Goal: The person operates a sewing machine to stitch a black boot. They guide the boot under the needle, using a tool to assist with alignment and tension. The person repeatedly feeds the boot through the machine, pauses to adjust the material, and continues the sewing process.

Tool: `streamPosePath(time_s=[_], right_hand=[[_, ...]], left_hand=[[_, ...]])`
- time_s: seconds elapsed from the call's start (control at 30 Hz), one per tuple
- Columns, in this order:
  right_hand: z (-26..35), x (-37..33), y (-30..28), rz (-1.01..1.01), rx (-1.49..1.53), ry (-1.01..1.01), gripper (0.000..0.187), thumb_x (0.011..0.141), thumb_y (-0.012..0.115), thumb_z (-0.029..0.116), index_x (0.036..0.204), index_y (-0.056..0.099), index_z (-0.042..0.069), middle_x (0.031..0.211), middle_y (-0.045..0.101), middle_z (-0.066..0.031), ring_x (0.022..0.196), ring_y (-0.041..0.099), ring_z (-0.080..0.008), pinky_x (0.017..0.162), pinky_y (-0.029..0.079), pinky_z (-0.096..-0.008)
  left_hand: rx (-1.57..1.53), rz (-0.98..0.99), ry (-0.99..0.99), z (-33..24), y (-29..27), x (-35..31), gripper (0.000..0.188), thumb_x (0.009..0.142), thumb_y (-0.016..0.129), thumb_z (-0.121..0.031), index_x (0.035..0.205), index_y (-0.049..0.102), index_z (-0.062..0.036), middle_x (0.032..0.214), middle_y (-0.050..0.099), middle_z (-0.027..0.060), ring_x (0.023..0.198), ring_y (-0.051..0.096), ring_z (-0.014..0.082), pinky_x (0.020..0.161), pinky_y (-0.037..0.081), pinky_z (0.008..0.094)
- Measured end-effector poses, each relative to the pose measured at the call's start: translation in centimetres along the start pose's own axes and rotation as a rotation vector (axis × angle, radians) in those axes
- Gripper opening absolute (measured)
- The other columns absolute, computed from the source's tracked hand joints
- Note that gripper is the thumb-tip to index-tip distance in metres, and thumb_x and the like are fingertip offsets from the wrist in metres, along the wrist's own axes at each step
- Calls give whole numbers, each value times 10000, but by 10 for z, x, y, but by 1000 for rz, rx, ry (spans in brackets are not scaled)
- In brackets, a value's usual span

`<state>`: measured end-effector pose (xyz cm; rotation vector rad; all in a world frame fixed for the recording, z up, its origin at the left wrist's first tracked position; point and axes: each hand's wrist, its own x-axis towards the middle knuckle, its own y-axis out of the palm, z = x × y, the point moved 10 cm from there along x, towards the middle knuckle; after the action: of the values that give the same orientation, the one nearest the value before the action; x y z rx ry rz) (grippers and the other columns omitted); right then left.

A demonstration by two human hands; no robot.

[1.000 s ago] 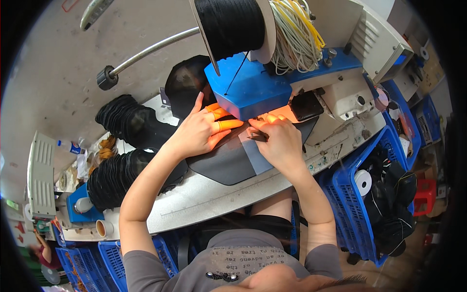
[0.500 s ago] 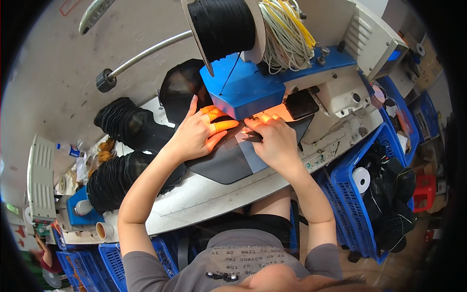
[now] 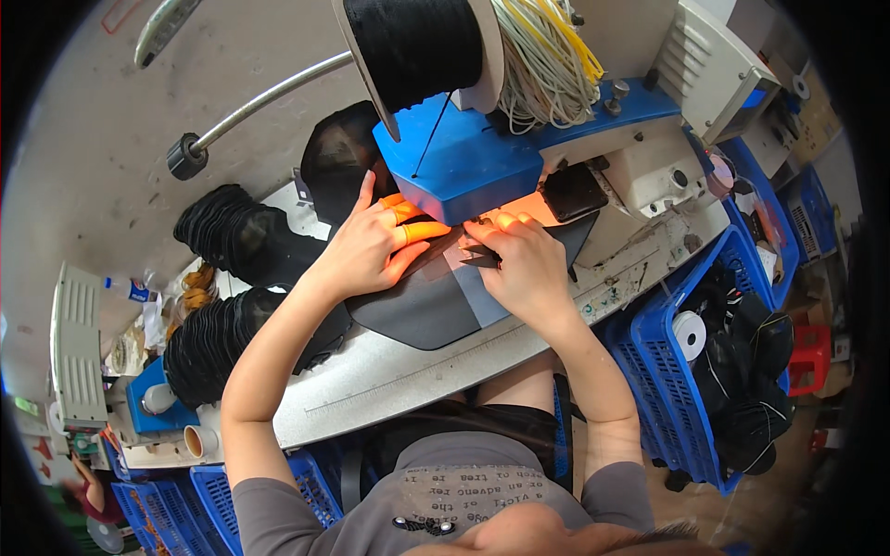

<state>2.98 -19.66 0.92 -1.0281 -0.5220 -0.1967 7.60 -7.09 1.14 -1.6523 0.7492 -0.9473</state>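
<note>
My left hand [image 3: 369, 246] lies spread on a dark, flat piece of material [image 3: 417, 306] under the blue head of a sewing machine [image 3: 459, 162]. Orange covers [image 3: 422, 232] sit on some of its fingers, and the fingertips point at the lit spot below the machine head. From the other side, my right hand [image 3: 527, 269] is curled around small black thread snips [image 3: 480, 257], whose pointed blades stick out toward the left hand. Its thumb and index tip reach the lit spot. The machine head and the fingers hide the needle.
A big spool of black cord [image 3: 415, 51] stands over the machine, beside coiled pale cables [image 3: 547, 65]. Stacks of black pieces [image 3: 218, 334] lie at the left of the metal table [image 3: 371, 394]. A blue basket [image 3: 654, 343] of black goods stands at the right. A black tray-like object [image 3: 573, 193] lies behind my right hand.
The whole view has shifted slightly. Both hands stay at nearly the same place on the dark material; the snips' blades show a little farther apart.
</note>
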Motion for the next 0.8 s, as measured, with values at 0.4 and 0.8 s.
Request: streamPosePath(time_s=[0.4, 0.8], right_hand=[[-21, -19, -35, -118, 213, 15, 287, 660, 652, 39, 937, 724, 54, 741, 637, -64, 706, 631, -258, 630, 511, -363], [-22, -22, -37, -177, 264, -8, 275, 644, 663, 28, 911, 725, 51, 740, 647, -60, 705, 629, -256, 614, 500, -354]], left_hand=[[79, -16, -19, 2, -5, -1, 317, 860, 662, -279, 1129, 688, -113, 1082, 677, 121, 1175, 560, 305, 1166, 146, 579], [143, -70, -142, -19, -7, -1, 259, 854, 655, -250, 1049, 718, -93, 976, 652, 133, 953, 597, 305, 1124, 276, 560]])
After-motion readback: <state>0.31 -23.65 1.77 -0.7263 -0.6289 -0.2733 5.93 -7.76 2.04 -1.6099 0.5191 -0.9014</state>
